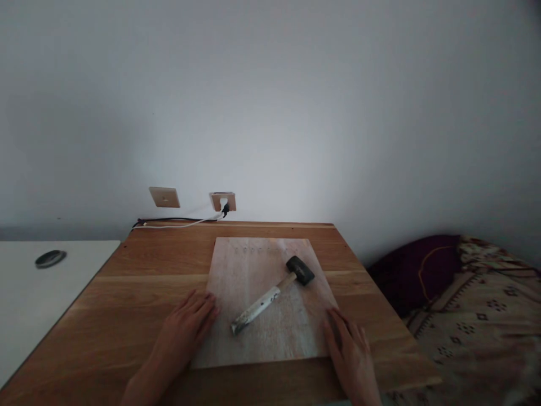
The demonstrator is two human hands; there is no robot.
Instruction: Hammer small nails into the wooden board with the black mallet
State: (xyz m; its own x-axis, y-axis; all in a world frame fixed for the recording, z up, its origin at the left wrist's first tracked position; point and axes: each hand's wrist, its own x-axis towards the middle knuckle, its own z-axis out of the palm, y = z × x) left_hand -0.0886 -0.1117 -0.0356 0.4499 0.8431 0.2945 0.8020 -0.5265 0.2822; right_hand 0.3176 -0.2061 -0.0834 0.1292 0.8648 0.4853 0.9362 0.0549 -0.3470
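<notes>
A rubber mallet [262,301] with a black head and a white-wrapped handle lies diagonally on a pale wooden board [236,282]. Its head points to the upper right, and neither hand touches it. Along the board's far side runs a row of several small marks or bits, too small to make out. My left hand [186,324] rests at the board's left edge, fingers stretched out over the rim. At the lower right edge is my right hand [350,344], its fingers apart and fingertips touching the board. Both hands hold nothing.
The board lies on a brown wooden table [160,276] pushed against a white wall. Cables [181,224] run along the back edge to a wall socket [224,201]. A dark oval object [51,259] lies on a white surface [25,304] at left. Patterned bedding [482,327] and a purple cushion [414,270] are at right.
</notes>
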